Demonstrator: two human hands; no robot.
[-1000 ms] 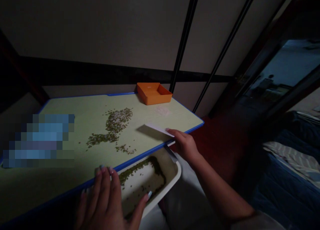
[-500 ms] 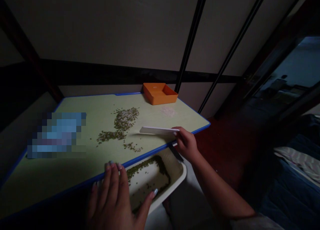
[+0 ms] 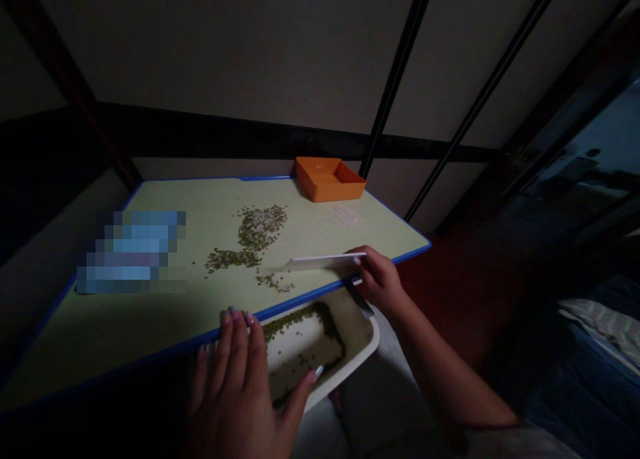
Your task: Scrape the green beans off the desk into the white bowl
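My right hand (image 3: pixel 380 279) pinches one end of a thin white flat card (image 3: pixel 323 262), held tilted over the near right part of the table. Left of the card lie scattered small green beans or seeds (image 3: pixel 263 227) mixed with whitish bits, with a smaller cluster (image 3: pixel 275 283) close to the card's left end. My left hand (image 3: pixel 245 379) spans a white tray (image 3: pixel 367 352) below the table's edge, fingertips at the blue edging and thumb over the tray's near side. Green grains (image 3: pixel 293 319) line the tray's far and right sides; its left end is hidden.
The pale green tabletop (image 3: pixel 190 199) has a blue edge. An orange open box (image 3: pixel 337 189) stands at its back right, with a patch of whitish bits (image 3: pixel 345 216) before it. A blurred-out blue item (image 3: pixel 135 252) lies left. Dark cabinet panels (image 3: pixel 250 59) rise behind.
The white card has turned and dropped nearer the tabletop, beside the small cluster. My left hand stays on the tray. The whole view has shifted, so everything appears further right.
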